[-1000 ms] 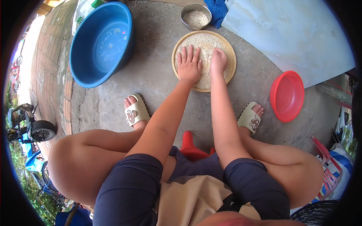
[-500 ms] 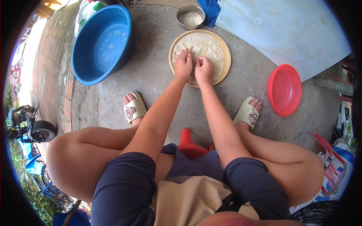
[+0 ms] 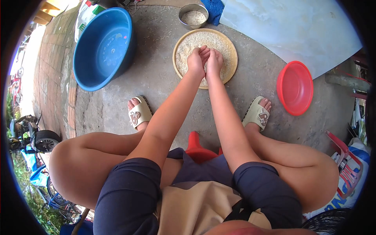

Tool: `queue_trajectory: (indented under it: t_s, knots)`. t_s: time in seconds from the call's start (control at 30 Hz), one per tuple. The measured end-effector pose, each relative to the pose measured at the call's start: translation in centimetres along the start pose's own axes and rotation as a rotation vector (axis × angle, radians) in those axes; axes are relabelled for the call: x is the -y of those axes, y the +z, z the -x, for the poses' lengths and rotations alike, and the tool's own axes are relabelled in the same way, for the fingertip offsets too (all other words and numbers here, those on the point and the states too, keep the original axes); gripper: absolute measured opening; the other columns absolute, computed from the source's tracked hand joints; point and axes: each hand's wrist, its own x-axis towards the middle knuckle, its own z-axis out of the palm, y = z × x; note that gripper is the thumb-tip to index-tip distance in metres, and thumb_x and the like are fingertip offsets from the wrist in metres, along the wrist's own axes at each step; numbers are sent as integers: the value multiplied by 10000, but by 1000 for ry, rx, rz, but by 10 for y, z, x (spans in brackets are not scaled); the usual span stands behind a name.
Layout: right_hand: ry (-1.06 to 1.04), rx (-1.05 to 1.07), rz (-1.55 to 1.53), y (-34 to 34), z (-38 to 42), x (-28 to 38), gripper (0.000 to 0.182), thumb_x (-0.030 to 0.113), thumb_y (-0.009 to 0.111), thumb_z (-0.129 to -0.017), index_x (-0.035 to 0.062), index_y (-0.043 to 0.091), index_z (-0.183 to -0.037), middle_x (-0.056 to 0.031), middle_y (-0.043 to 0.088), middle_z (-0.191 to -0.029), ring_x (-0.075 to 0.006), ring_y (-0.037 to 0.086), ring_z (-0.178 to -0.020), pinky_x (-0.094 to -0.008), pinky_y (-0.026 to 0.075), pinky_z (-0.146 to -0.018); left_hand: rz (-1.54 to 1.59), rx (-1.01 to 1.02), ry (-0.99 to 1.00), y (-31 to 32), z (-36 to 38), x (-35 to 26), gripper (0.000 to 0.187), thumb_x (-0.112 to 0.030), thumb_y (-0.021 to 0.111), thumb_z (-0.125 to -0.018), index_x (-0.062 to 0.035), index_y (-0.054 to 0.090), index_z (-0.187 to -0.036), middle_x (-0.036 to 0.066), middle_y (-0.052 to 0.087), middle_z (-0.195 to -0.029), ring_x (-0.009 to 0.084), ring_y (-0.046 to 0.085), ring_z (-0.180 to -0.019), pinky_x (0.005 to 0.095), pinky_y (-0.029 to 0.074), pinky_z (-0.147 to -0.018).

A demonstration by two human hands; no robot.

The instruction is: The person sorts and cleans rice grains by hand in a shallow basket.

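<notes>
The left hand and right hand meet over the round, pale woven tray, a little nearer the person than its middle. They are side by side, touching or nearly so at the heels, with the palms turned partly up and inward. On both, the fingers are close together and gently curled, making one narrow cup. It looks like a shape meant to keep loose bits from slipping out between the hands; whether any grain lies in it, I cannot tell.

The pale, rice-like grains lie in a thin, uneven layer inside the tray, reaching close to its far edge. The low raised rim probably serves to keep them off the grey concrete floor, though a few pale specks lie out there. The tray sits on the floor between the two feet and beyond them, where both forearms reach it almost straight, over its near edge.

Just beyond the tray's far edge, slightly to the left, stands a small round metal bowl with more grain in it, upright and within easy reach. Beside it is a bunched blue cloth. The large blue plastic basin stands well apart on the left, and the red plastic bowl on the right, both out of the hands' way.
</notes>
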Motion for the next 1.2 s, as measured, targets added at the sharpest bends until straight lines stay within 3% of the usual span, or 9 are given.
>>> queue_trajectory:
  t_s: [0.07,0.1,0.2,0.3,0.53,0.6,0.77,0.9,1.2]
  knots:
    - [385,42,146,-11,10,48,397,334,439,-937,-27,536,-1070,-116,592,-1027,-208,576,-918,-336,466,-810,-339,6,102,22,19,17,389,-249,406,-929,31,578,-1139,145,611,-1116,244,586,-1009,350,438,-908]
    - [370,234,95,-43,-52,-29,440,356,362,-940,-21,573,-1021,-109,608,-1008,-219,591,-879,-335,473,-816,-559,59,57,33,33,19,399,-248,421,-920,14,576,-1178,142,578,-1191,242,548,-1084,347,397,-947]
    - [383,249,-271,-46,-41,-26,408,349,332,-930,47,583,-1042,-108,614,-1013,-249,577,-942,-339,458,-856,-1258,142,486,40,46,60,432,-263,422,-915,-9,538,-1245,196,470,-1329,313,428,-1229,373,275,-1059]
    - [414,262,-401,-57,-51,-30,396,322,341,-915,31,587,-1023,-118,618,-993,-244,586,-914,-341,468,-846,-1477,116,713,36,53,77,434,-262,434,-900,-8,535,-1237,210,463,-1326,350,427,-1220,396,289,-1053]
    - [471,300,-674,-64,-63,-28,370,267,360,-885,-2,594,-985,-140,625,-952,-234,604,-859,-345,489,-825,-1209,27,529,30,29,34,397,-173,498,-856,-8,538,-1215,205,461,-1326,372,439,-1199,429,336,-1018]
    - [435,-122,-582,-44,-47,-7,340,219,353,-873,-7,586,-974,-145,627,-944,-232,610,-854,-333,509,-778,-1353,-139,813,15,11,32,411,-141,506,-854,-15,516,-1245,217,446,-1336,386,418,-1223,426,329,-1030]
    - [641,-219,-783,-49,-51,10,292,197,331,-921,45,539,-784,-66,555,-711,-171,523,-616,-289,477,-580,-1601,-183,961,-26,-13,22,494,-200,494,-879,-49,409,-1342,218,357,-1408,380,300,-1324,452,249,-1085]
    - [626,-41,-857,-69,-64,12,299,209,366,-896,129,427,-614,25,376,-510,-112,319,-449,-270,275,-466,-1792,-125,940,-45,-19,20,552,-276,444,-906,-60,327,-1400,172,295,-1462,338,208,-1381,449,146,-1128]
    - [515,107,-842,-86,-82,39,360,259,376,-911,150,377,-568,39,293,-454,-111,256,-393,-272,235,-418,-1789,13,991,-16,-38,31,559,-310,430,-922,-57,311,-1406,150,300,-1466,329,216,-1380,453,148,-1130]
